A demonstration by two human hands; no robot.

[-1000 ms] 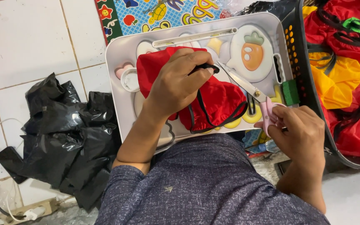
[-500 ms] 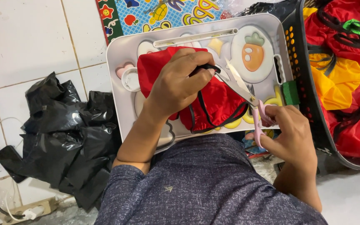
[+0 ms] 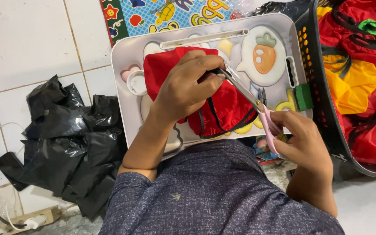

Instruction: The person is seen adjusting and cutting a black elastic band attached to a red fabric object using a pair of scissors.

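A crumpled black plastic bag (image 3: 66, 143) lies far left of the fingers, part hidden by the arm. The left hand (image 3: 187, 89) pinches a black strap on the red cloth (image 3: 223, 104), which sits on a white tray (image 3: 122, 65). Its picture stickers are partly covered. The right hand (image 3: 303, 141) grips pink-handled scissors (image 3: 251, 98), blades at the left fingertips. A black basket (image 3: 323, 100) of bright cloths is cut off at the right.
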